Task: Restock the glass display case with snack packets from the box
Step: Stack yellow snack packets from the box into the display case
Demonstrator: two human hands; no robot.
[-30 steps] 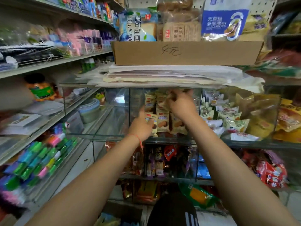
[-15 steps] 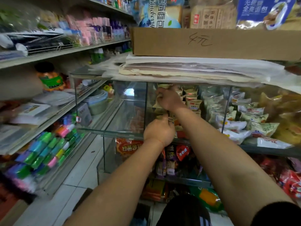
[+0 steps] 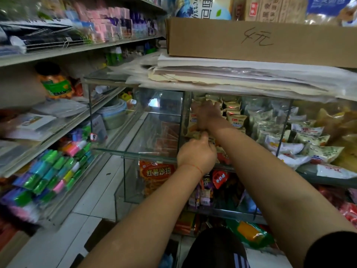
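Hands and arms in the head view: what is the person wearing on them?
Both forearms are bare, with no gloves on either hand. The left hand has a thin red string tied round its wrist. The right hand has nothing at the wrist; a black sleeve covers that upper arm.

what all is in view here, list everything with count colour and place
glass case: one, clear, centre, left bay bare of packets
snack packets: many, tan and orange, middle bay of the case
white packets: many, white and green, bay to the right
cardboard box: one, brown, on top of the case
paper stack: one, off-white, under the box
red packets: several, red-orange, lower tier
shelves: several, grey, left, holding coloured goods
left hand: one, at the case's front edge, pinching a packet
right hand: one, deeper in the middle bay, on the snack packets
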